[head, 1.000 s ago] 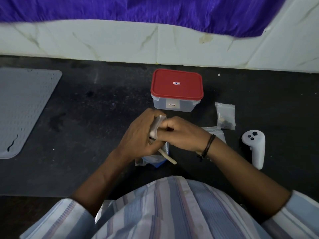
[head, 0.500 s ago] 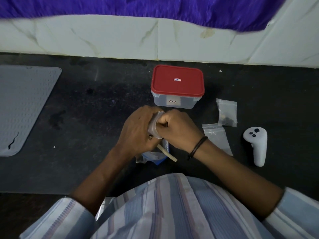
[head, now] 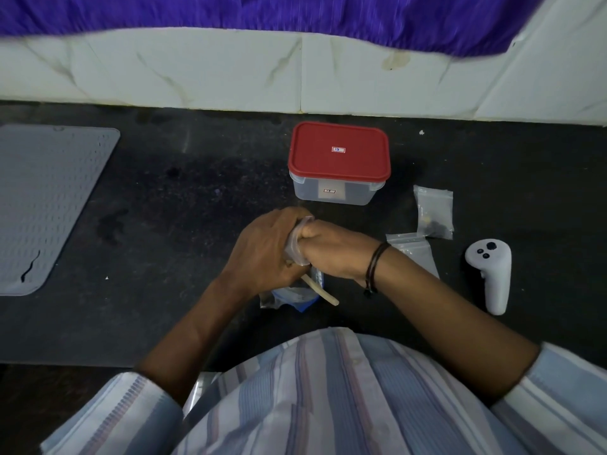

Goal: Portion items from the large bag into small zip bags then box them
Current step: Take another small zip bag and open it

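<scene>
My left hand [head: 262, 251] and my right hand [head: 331, 251] meet over the dark counter, both gripping a small clear zip bag [head: 294, 244] pinched between them. Its contents are hidden by the fingers. Beneath the hands lies the large bag [head: 295, 295], clear with blue print, and a pale stick [head: 320, 290] pokes out from under my left hand. Just beyond the hands stands a clear box with a red lid [head: 340, 152], closed. To the right lie a small zip bag with dark items [head: 433, 213] and an empty-looking small zip bag [head: 415, 251].
A white hand controller [head: 491, 274] lies at the right. A grey perforated mat [head: 42, 205] covers the counter's left side. A white tiled wall [head: 295, 70] and purple cloth [head: 262, 11] bound the back. My striped shirt fills the bottom.
My right hand has closed in tighter against my left hand on the small bag. The view has shifted slightly; nothing else on the counter moved.
</scene>
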A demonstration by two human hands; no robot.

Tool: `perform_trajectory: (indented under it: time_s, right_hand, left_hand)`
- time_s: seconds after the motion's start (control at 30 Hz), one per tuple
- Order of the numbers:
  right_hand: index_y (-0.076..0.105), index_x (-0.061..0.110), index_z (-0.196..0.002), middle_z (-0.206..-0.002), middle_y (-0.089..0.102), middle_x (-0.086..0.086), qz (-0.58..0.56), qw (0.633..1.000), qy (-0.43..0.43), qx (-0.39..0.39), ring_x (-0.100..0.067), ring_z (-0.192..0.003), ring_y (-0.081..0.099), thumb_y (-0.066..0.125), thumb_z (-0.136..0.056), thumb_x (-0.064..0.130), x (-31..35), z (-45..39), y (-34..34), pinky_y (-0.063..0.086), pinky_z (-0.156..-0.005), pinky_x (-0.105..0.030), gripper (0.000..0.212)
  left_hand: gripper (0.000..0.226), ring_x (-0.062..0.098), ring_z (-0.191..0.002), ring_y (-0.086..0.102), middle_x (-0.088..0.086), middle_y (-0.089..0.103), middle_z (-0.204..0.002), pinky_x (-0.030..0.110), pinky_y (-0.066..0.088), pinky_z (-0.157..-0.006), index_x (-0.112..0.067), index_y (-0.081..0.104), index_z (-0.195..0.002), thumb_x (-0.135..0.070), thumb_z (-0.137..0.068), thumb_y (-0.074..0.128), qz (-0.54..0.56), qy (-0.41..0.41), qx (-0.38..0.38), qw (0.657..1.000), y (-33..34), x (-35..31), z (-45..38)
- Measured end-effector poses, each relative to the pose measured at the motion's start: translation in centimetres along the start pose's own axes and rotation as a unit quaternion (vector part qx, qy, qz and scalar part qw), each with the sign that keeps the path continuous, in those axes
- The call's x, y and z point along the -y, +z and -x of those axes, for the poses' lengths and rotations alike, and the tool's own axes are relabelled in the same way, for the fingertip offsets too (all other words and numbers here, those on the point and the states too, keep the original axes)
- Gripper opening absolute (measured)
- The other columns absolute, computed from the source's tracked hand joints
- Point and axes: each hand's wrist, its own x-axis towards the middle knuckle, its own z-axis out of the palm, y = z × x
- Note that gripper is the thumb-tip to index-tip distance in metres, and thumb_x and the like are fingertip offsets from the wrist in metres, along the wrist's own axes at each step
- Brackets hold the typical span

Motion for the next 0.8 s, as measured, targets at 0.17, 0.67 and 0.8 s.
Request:
perform_trajectory:
  time_s: [0.17, 0.67, 0.8]
  right_hand:
    - [0.068, 0.014, -0.103, -0.098, 0.066, 0.005, -0.156, 0.985, -0.063, -0.042, 0.003, -0.088, 0.059, 0.044, -0.100, 0.015, -0.7, 1.0, -0.7, 0.049, -0.081, -0.016, 0.024]
    - [0.030, 0.025, -0.122, -0.118, 0.052, -0.008, 0.261, 0.965, -0.035, 0.012, -0.022, -0.092, 0.055, 0.062, -0.089, 0.036, -9.8, 1.5, 4.3, 0.049, -0.074, -0.035, 0.048]
    - [0.035, 0.026, -0.129, -0.111, 0.055, -0.009, 0.279, 0.955, -0.091, -0.037, -0.023, -0.089, 0.057, 0.049, -0.094, 0.019, -10.1, 1.3, 4.6, 0.049, -0.071, -0.035, 0.038]
  left_hand:
    - [0.031, 0.010, -0.076, 0.062, -0.005, 0.065, -0.089, 0.029, 0.051, -0.064, -0.014, 0.058, -0.106, -0.026, -0.079, 0.070, 0.030, -0.063, -0.047, 0.996, -0.3, 0.3, 0.2]
    - [0.052, 0.012, -0.088, 0.060, -0.006, 0.063, -0.096, 0.040, 0.052, -0.079, -0.023, 0.054, -0.098, -0.066, -0.073, 0.071, 0.051, -0.424, 0.025, 0.904, -0.3, 0.0, 2.5]
    - [0.053, 0.017, -0.092, 0.057, -0.003, 0.058, -0.100, 0.040, 0.050, -0.080, -0.024, 0.048, -0.101, -0.059, -0.072, 0.075, 0.004, -0.424, 0.057, 0.904, 0.1, 0.1, 2.2]
